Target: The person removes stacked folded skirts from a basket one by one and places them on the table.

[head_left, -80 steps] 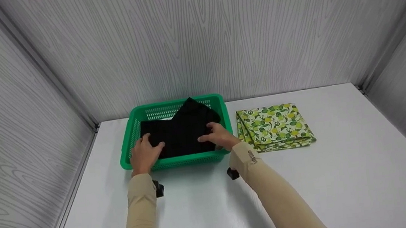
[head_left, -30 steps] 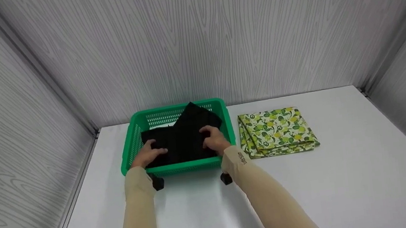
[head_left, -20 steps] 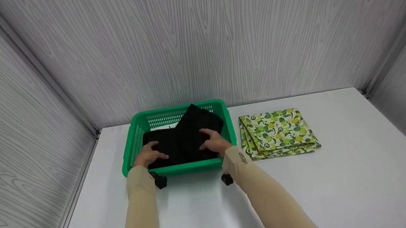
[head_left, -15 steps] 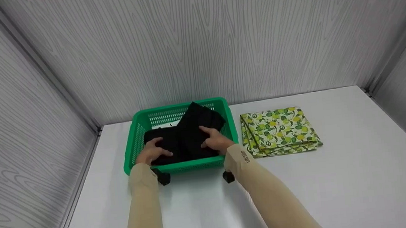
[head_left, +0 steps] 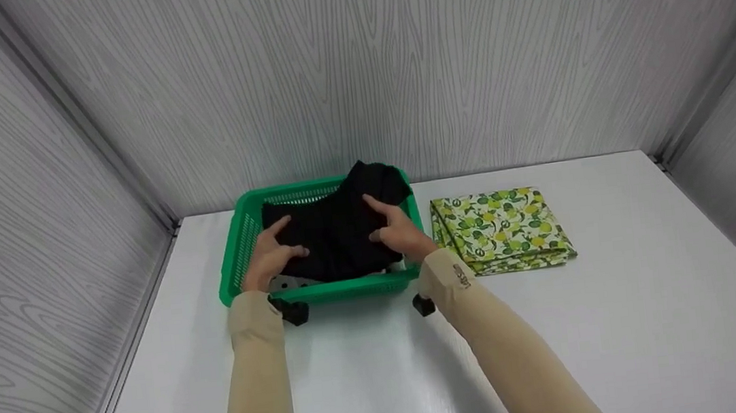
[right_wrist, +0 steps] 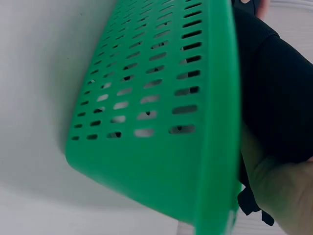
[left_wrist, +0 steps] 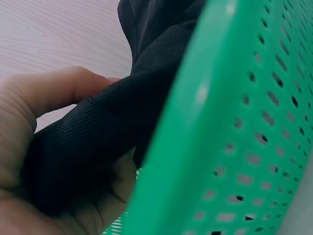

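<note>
A folded black cloth (head_left: 333, 234), perhaps a garment, rises partly above the green plastic basket (head_left: 322, 290). My left hand (head_left: 269, 251) grips its left side; in the left wrist view, the thumb and fingers of the left hand (left_wrist: 54, 90) curl round a thick fold of the black cloth (left_wrist: 98, 129) beside the basket wall (left_wrist: 215, 98). On the opposite side my right hand (head_left: 401, 232) holds the cloth. The right wrist view has the right hand (right_wrist: 281, 196) under the black cloth (right_wrist: 279, 93), near the basket rim (right_wrist: 222, 112); most fingers are hidden. White fabric with black dots (head_left: 286, 283) shows beneath.
A folded cloth with a lemon-and-lime pattern (head_left: 503, 226) lies on the white table (head_left: 630, 288), right of the basket. Grey wood-grain panels (head_left: 354, 71) enclose the back and both sides. Small black wrist cameras (head_left: 293, 310) sit under the wrists.
Both hands have closed round the black cloth's sides and raised it up and away from the basket's front rim. The dotted fabric at the front is uncovered. The patterned cloth stays put.
</note>
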Available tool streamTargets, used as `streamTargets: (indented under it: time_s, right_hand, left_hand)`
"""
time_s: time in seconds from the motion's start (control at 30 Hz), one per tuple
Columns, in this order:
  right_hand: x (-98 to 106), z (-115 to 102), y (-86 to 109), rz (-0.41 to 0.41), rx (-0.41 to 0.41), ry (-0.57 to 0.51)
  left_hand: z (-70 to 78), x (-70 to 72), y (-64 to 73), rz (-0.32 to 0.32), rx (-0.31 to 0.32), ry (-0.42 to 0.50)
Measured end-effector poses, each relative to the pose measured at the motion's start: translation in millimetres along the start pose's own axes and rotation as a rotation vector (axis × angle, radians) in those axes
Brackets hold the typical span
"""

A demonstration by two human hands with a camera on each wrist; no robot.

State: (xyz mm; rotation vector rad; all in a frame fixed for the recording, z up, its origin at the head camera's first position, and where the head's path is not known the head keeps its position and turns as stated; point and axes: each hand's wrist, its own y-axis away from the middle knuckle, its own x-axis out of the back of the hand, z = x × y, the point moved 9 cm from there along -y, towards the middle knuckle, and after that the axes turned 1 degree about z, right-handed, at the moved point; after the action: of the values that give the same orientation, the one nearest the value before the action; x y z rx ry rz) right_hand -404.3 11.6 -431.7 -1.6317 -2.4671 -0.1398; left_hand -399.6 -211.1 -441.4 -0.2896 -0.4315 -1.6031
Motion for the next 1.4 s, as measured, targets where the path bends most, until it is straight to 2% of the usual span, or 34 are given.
streamTargets:
  time_s: [0.2,0.4,0.5,0.8,1.17,1.4]
  right_hand:
    - [17.7,-18.7,6.4,0.033,0.055,0.041]
    - [32.8,-34.7,16.0,0.043,0.124,0.05]
    - [42.6,-36.2,19.4,0.051,0.134,0.036]
    - [71.6,-31.9,30.8,0.106,0.131,0.051]
    - [104.6,-34.1,44.8,0.144,0.175,0.043]
    - [120.9,-32.5,53.4,0.165,0.171,0.049]
  left_hand:
    - [20.4,1.3,2.2,0.061,-0.058,0.023]
    - [40.4,-6.1,6.0,0.111,-0.151,0.088]
    - [48.3,-11.5,6.5,0.129,-0.176,0.114]
    - [62.9,-30.8,6.2,0.13,-0.18,0.15]
    - [83.2,-54.7,5.9,0.119,-0.236,0.199]
    - [91.8,-68.4,5.5,0.107,-0.229,0.219]
